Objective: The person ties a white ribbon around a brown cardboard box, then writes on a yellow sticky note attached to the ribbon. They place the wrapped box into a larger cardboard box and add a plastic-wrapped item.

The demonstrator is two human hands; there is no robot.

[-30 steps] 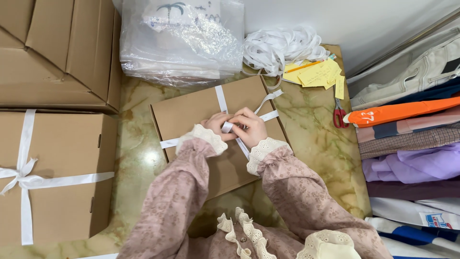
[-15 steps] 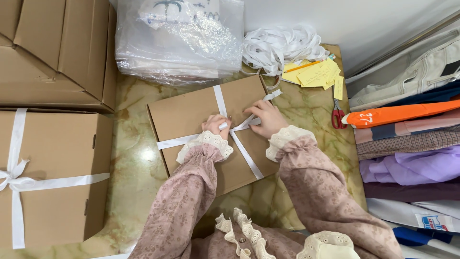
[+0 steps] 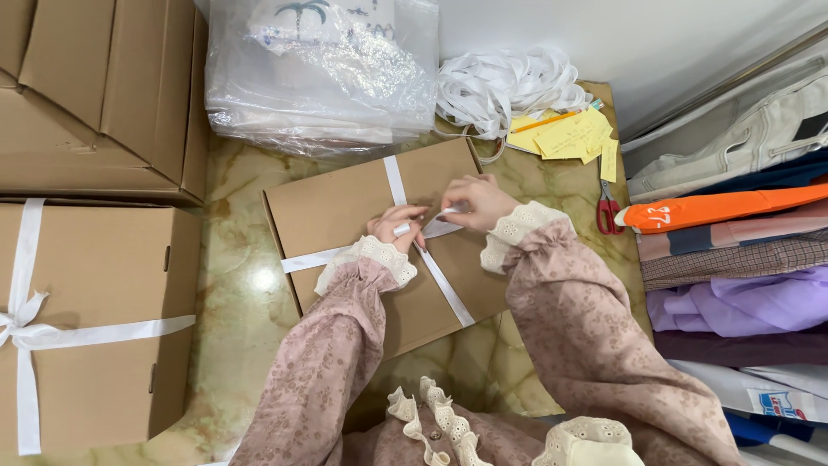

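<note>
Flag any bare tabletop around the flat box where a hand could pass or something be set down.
Bare marble left of the flat box, bordered by the ribboned carton. Small patch before scissors. Crowded behind: plastic bag, ribbon pile.

Box: a flat brown cardboard box (image 3: pixel 345 207) lay on the marbled green table (image 3: pixel 241 293), near its middle, turned at a slant.
Ribbon: white ribbon (image 3: pixel 444 285) crossed the lid both ways, meeting under the hands.
Left hand: the left hand (image 3: pixel 397 226) rested on the crossing, fingers curled over the ribbon.
Right hand: the right hand (image 3: pixel 473 200) pinched a ribbon end just beside the left hand.
Far edge: clear plastic bags (image 3: pixel 319 78) and a heap of loose white ribbon (image 3: pixel 509 86).
Right edge: yellow notes (image 3: pixel 569 136), red-handled scissors (image 3: pixel 607 207), stacked folded clothes (image 3: pixel 733 259).
Left edge: a ribbon-tied box (image 3: pixel 86 319), plain cartons (image 3: pixel 95 86) beyond it.
</note>
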